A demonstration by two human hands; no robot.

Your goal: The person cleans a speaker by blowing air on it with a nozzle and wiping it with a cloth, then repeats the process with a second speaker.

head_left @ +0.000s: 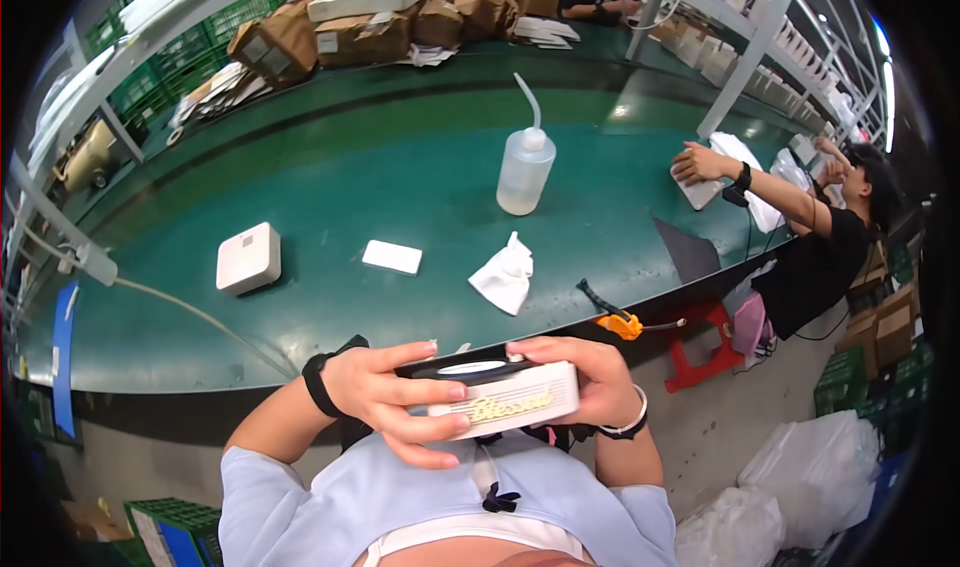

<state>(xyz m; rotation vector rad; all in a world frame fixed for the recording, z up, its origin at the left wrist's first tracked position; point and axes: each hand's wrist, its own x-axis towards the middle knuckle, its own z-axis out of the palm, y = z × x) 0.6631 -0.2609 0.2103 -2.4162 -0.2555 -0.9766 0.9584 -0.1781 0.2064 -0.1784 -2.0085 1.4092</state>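
A small cream box [505, 401] with gold lettering sits clasped between left hand [385, 399] and right hand [580, 377], off the green table [350, 167]; the folded white cloth [505, 277] and squeeze bottle [524, 167] beyond lie untouched, so wiping seems not yet begun.

On the table [350, 167], the squeeze bottle [524, 167] stands behind the crumpled cloth [505, 277], the square box [248, 258] far left.
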